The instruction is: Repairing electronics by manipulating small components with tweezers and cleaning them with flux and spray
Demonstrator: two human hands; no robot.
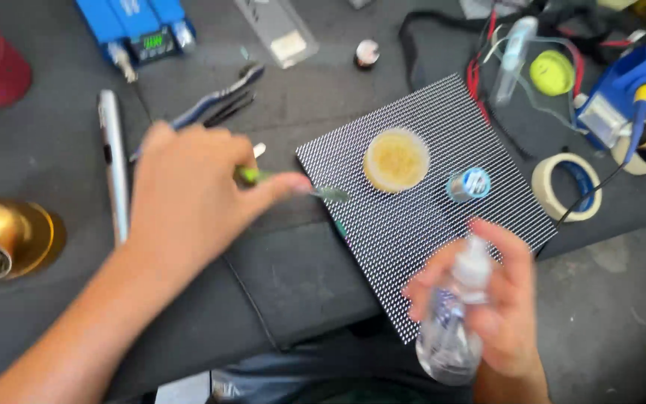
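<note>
Spray bottle (451, 322) upright, gripped in right hand (499, 307), left hand (188, 194) closed on green-handled tool (285, 182), tip at dotted panel (428, 209) edge, dark surface (300, 277).

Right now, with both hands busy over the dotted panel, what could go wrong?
The clear spray bottle in the right hand might wet the open round tin of yellowish paste or the small solder spool. The green-handled tool in the left hand could scratch the dotted panel, which overhangs the table edge and could tip.
</note>
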